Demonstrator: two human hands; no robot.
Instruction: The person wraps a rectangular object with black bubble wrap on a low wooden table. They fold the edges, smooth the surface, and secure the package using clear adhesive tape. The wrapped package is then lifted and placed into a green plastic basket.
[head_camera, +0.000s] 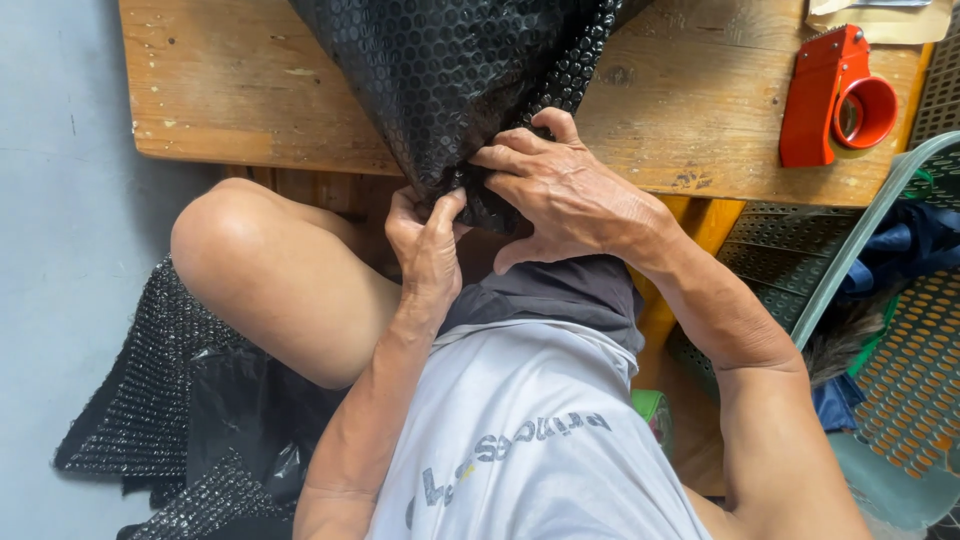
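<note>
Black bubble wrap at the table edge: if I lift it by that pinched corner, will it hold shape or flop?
Probably flop: the black bubble wrap already bunches and folds where the left hand and right hand pinch it. It likely weighs little for its bulk, being air-filled cells. Its glossy surface may slip, so a firm pinch seems wise.

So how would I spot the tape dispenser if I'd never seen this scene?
Start at the wooden table across the top of the view. Go to its right end, away from the black bubble wrap that both hands grip. The tape dispenser lies there: the only bright orange-red thing, with a round ring.
</note>
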